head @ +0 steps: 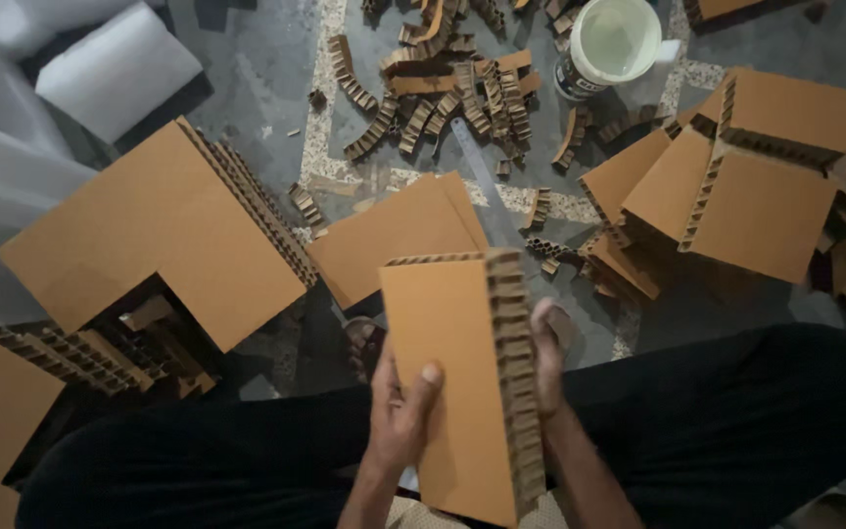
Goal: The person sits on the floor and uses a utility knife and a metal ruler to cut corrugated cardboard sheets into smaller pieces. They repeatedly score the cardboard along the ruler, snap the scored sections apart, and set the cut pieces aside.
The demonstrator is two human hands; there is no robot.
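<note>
I hold a thick brown honeycomb cardboard block [462, 372] upright over my lap, its flat face toward me and its corrugated edge on the right. My left hand [400, 411] grips its left side, thumb on the face. My right hand [547, 358] clasps the corrugated right edge from behind. My legs in dark trousers [736, 421] spread across the bottom of the view.
A large L-shaped cardboard slab [149, 225] lies at the left, a flat sheet [394, 235] ahead, stacked slabs [746, 186] at the right. Cut honeycomb strips [443, 88], a metal ruler [477, 162] and a white bucket [614, 39] sit on the grey floor. White foam sheets [100, 59] lie top left.
</note>
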